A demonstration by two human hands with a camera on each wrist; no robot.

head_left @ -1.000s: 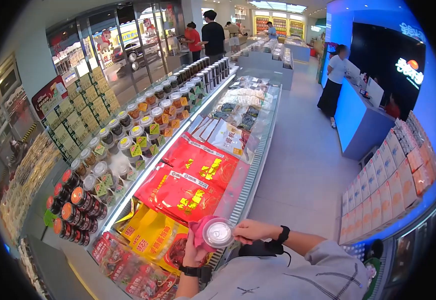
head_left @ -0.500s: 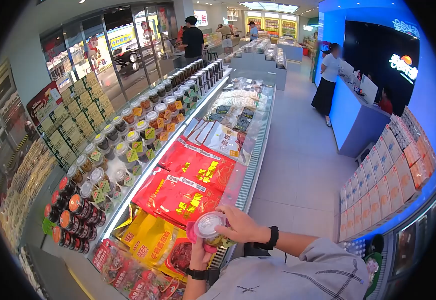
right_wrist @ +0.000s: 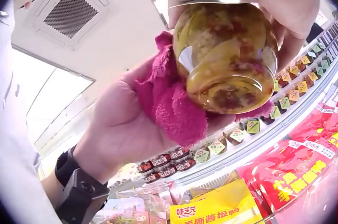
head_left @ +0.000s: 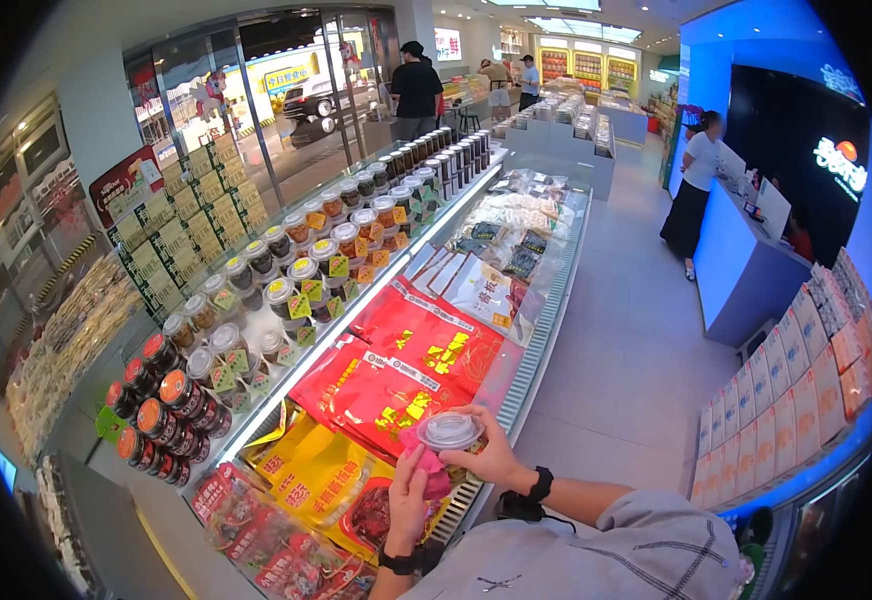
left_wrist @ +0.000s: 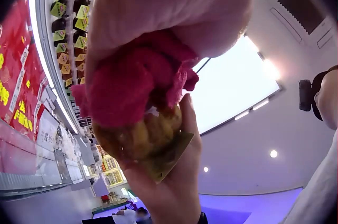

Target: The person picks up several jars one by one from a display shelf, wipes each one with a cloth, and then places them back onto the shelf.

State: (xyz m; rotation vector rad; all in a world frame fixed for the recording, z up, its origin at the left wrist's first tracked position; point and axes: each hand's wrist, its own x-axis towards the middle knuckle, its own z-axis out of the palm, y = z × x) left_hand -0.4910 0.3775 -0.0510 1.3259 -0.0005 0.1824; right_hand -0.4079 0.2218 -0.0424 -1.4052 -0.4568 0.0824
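A clear jar [right_wrist: 227, 60] of yellowish preserved food with red bits, under a clear lid [head_left: 451, 430], is held over the front of the display case. My right hand [head_left: 496, 458] grips it, fingers and thumb curled about its upper part in the right wrist view. My left hand [head_left: 409, 502] holds a pink cloth [right_wrist: 177, 105] against the jar's side. In the left wrist view, a green-yellow label [left_wrist: 171, 160] hangs on the jar, and the bunched cloth covers part of the glass.
Below the hands lie yellow food bags [head_left: 321, 475] and red bags [head_left: 386, 390] in the case. Rows of lidded jars [head_left: 301, 285] and dark jars with orange lids [head_left: 181, 390] line the glass shelf. Stacked boxes [head_left: 776, 380] stand at right; a person [head_left: 701, 180] is by the blue counter [head_left: 756, 260].
My right hand has come from beside the lid onto the jar and now grips its far side. My left hand and the cloth have shifted to the near side. The head view has swung slightly left.
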